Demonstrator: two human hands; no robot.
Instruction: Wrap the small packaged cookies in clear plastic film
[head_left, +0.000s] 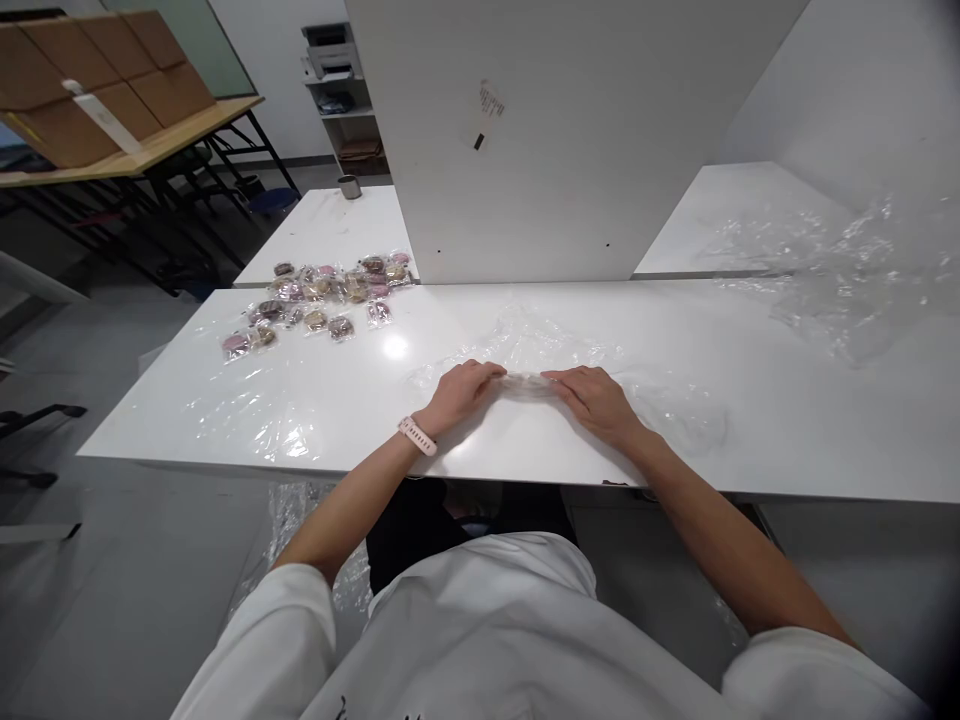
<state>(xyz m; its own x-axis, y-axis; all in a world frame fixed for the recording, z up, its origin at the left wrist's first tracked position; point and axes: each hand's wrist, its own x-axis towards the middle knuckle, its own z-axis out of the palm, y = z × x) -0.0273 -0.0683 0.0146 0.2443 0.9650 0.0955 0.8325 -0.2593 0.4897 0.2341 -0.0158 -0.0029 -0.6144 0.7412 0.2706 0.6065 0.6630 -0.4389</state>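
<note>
Clear plastic film (521, 345) lies on the white table (825, 430) in front of me, with its near edge bunched into a narrow band between my two hands. Taking that band as the middle of the dial, the loose part of the film fans out crumpled towards 12 o'clock, and another thin stretch reaches past my right hand to about 3 o'clock.

My left hand (463, 390), at 9 o'clock, is nearly closed, its bent fingers and thumb pinching the band's left end; a pale pink wristband (417, 436) circles that wrist. My right hand (598, 400), at 3 o'clock, has straighter fingers, but their tips come together with the thumb on the band's right end. A short length of film runs between the fingertips of both.

Wrapped packets (319, 290) in brown, pink and tan lie scattered at about 10 o'clock, well apart from my hands. Farther off, between 10 and 11, stands a metal cup (349, 187). Straight ahead at 12, a white panel (555, 190) rises from the table's far edge, and a crinkled heap of clear plastic (840, 290) sits between 2 and 3.
</note>
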